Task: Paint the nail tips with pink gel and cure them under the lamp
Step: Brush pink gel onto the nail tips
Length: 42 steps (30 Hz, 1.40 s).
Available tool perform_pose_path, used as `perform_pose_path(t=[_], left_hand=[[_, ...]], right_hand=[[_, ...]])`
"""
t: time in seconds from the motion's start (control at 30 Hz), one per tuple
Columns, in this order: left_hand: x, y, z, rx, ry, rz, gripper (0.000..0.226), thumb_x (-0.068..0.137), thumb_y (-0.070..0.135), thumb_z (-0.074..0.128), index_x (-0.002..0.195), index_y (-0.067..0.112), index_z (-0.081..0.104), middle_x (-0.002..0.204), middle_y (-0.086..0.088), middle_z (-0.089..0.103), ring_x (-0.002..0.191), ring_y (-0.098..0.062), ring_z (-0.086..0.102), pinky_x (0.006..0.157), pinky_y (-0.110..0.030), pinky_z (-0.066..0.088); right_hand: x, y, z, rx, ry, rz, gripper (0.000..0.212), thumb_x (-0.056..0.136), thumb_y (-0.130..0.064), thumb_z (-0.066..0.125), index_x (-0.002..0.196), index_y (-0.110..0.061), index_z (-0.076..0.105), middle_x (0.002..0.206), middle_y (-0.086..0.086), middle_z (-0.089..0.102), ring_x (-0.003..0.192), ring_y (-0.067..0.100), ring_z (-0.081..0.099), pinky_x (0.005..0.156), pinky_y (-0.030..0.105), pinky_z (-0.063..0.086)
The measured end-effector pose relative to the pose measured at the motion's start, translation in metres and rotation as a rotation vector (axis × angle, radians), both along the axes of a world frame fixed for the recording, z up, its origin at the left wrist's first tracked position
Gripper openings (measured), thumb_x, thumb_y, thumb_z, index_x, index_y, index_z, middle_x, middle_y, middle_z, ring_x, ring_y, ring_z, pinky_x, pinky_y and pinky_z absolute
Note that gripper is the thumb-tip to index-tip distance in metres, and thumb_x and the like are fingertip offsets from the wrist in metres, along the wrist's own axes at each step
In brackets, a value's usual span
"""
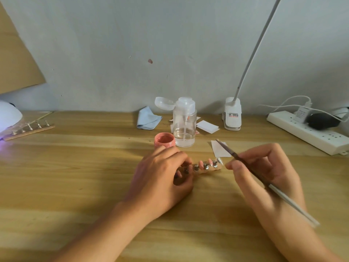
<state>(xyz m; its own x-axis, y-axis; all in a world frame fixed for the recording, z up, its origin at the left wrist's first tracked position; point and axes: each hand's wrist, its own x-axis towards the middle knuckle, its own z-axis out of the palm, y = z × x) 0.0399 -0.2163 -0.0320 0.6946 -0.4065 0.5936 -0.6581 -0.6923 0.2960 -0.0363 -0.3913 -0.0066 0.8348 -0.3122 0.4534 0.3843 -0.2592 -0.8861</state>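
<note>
- Grips with the left hand (pixel 162 174) the left end of the nail tip holder (pixel 205 166), fingers curled over it, thumb tucked beneath, mid wooden table (pixel 75 176).
- Shows pink nail tips (pixel 200 164) seated on the holder's round metal studs, just right of the left hand's fingers.
- Pinches the brush (pixel 229 151) in the right hand (pixel 264 167): thumb and forefinger pressed together on the dark shaft, other fingers loosely curled behind.
- Points the bristle end up and to the left, above a white paper slip (pixel 220 148) and apart from the nail tips; slants the white handle end back over the wrist.
- Finds the open pink gel jar (pixel 164 140) just behind the left hand, just beside a clear pump bottle (pixel 184 125) with its cap flipped open.
- Finds the curing lamp (pixel 8 118) at the far left edge, purple glow beneath, with a second holder (pixel 30 129) of small stands lying with its left end at the lamp.
- Lines up along the wall a blue cloth (pixel 148 119), white pads (pixel 207 126), a clip lamp (pixel 232 116) and a power strip (pixel 306 133).
</note>
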Motion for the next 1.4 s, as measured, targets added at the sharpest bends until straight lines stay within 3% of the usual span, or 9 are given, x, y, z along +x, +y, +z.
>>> perform_pose_path(t=[0.07, 0.2, 0.33, 0.43, 0.63, 0.93, 1.1, 1.4], left_hand=[[0.0, 0.001, 0.0, -0.015, 0.02, -0.012, 0.011, 0.075, 0.03, 0.071, 0.079, 0.032, 0.061, 0.081, 0.016, 0.06, 0.078, -0.003, 0.052, 0.066, -0.027, 0.05], [0.0, 0.001, 0.001, -0.03, 0.054, -0.025, 0.012, 0.075, 0.03, 0.073, 0.08, 0.032, 0.062, 0.081, 0.016, 0.06, 0.078, -0.005, 0.052, 0.068, -0.028, 0.049], [0.001, 0.002, 0.001, -0.056, 0.1, -0.016, 0.012, 0.074, 0.032, 0.073, 0.081, 0.031, 0.063, 0.081, 0.015, 0.061, 0.079, -0.003, 0.053, 0.071, -0.03, 0.05], [0.002, 0.002, 0.0, -0.069, 0.114, -0.006, 0.014, 0.073, 0.031, 0.075, 0.079, 0.031, 0.063, 0.08, 0.016, 0.06, 0.077, -0.004, 0.053, 0.071, -0.028, 0.049], [0.003, 0.002, -0.001, -0.078, 0.127, 0.005, 0.016, 0.072, 0.032, 0.077, 0.079, 0.032, 0.062, 0.079, 0.016, 0.059, 0.078, -0.002, 0.054, 0.069, -0.024, 0.046], [0.002, 0.002, 0.0, -0.094, 0.13, -0.002, 0.016, 0.074, 0.032, 0.077, 0.079, 0.033, 0.062, 0.081, 0.017, 0.059, 0.079, -0.003, 0.054, 0.073, -0.03, 0.05], [0.002, 0.001, 0.001, -0.089, 0.11, -0.004, 0.015, 0.074, 0.032, 0.076, 0.08, 0.034, 0.062, 0.083, 0.017, 0.059, 0.083, -0.003, 0.05, 0.072, -0.032, 0.051], [0.001, 0.001, 0.0, -0.093, 0.103, -0.017, 0.012, 0.074, 0.03, 0.075, 0.082, 0.031, 0.065, 0.084, 0.015, 0.06, 0.083, -0.004, 0.051, 0.073, -0.034, 0.052]], right_hand=[[0.001, -0.002, -0.001, 0.105, 0.06, 0.047, 0.025, 0.094, 0.007, 0.051, 0.072, -0.004, 0.049, 0.058, -0.003, 0.07, 0.057, 0.002, 0.065, 0.06, 0.012, 0.049], [0.002, -0.012, -0.012, 0.222, 0.05, -0.026, 0.017, 0.088, 0.008, 0.054, 0.074, 0.005, 0.045, 0.063, 0.015, 0.069, 0.053, 0.014, 0.058, 0.054, 0.019, 0.05], [0.009, -0.012, -0.012, 0.295, 0.075, -0.016, 0.016, 0.09, 0.004, 0.054, 0.078, 0.009, 0.045, 0.063, 0.015, 0.069, 0.055, 0.015, 0.057, 0.055, 0.019, 0.049], [0.008, -0.011, -0.014, 0.306, 0.057, 0.004, 0.009, 0.091, 0.001, 0.054, 0.083, 0.002, 0.05, 0.065, 0.012, 0.069, 0.058, 0.014, 0.056, 0.057, 0.017, 0.048], [0.007, -0.009, -0.013, 0.246, 0.052, 0.073, 0.01, 0.09, 0.003, 0.059, 0.087, -0.005, 0.053, 0.079, 0.008, 0.075, 0.068, 0.006, 0.064, 0.066, 0.015, 0.051], [0.008, -0.011, -0.013, 0.197, 0.063, 0.003, 0.019, 0.083, 0.005, 0.056, 0.072, -0.006, 0.047, 0.066, 0.011, 0.071, 0.058, 0.01, 0.056, 0.057, 0.015, 0.047], [0.006, -0.01, -0.011, 0.193, 0.077, 0.009, 0.015, 0.071, -0.013, 0.062, 0.064, -0.015, 0.049, 0.066, 0.011, 0.071, 0.058, 0.009, 0.054, 0.056, 0.015, 0.045], [0.007, -0.008, -0.013, 0.127, 0.113, 0.052, 0.011, 0.068, -0.018, 0.058, 0.07, -0.01, 0.051, 0.068, 0.007, 0.073, 0.058, 0.002, 0.057, 0.056, 0.017, 0.043]])
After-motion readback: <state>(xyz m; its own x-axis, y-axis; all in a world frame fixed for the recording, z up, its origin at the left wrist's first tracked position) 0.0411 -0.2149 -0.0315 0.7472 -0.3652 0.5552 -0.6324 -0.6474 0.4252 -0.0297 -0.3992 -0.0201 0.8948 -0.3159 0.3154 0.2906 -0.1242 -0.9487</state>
